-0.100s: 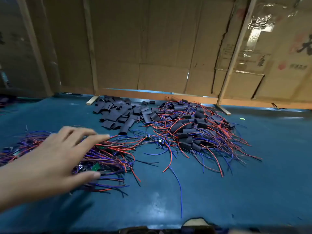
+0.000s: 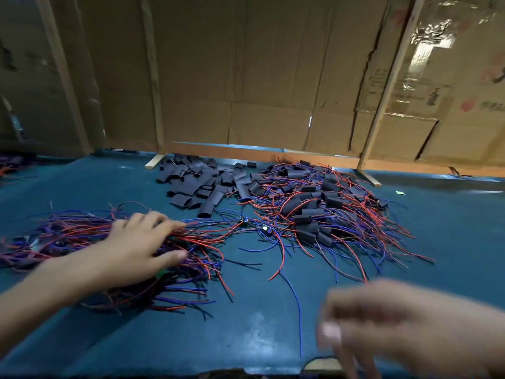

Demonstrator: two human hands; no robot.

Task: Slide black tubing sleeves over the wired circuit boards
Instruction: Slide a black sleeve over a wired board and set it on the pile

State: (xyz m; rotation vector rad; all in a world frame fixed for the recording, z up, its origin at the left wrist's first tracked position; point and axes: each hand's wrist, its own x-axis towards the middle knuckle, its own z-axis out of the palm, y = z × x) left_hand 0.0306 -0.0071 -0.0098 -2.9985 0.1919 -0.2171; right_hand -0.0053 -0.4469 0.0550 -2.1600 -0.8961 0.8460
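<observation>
A heap of red and blue wired circuit boards (image 2: 68,236) lies on the blue table at the left. My left hand (image 2: 136,250) rests on its right end with fingers spread and straight. A pile of loose black tubing sleeves (image 2: 196,184) sits at the back centre. To its right lies a heap of boards with black sleeves on them (image 2: 322,209), wires splaying outward. Two bare boards (image 2: 257,224) lie between the heaps. My right hand (image 2: 396,324) is blurred at the lower right, fingers loosely bent and holding nothing.
The blue table (image 2: 451,269) ends at a cardboard wall (image 2: 246,77) braced by wooden slats. A single blue wire (image 2: 296,302) trails toward the front edge. More wires lie at the far left edge (image 2: 11,165). A small green scrap (image 2: 400,192) lies at the right.
My right hand has come into view at the lower right. My left hand has settled further onto the wire heap.
</observation>
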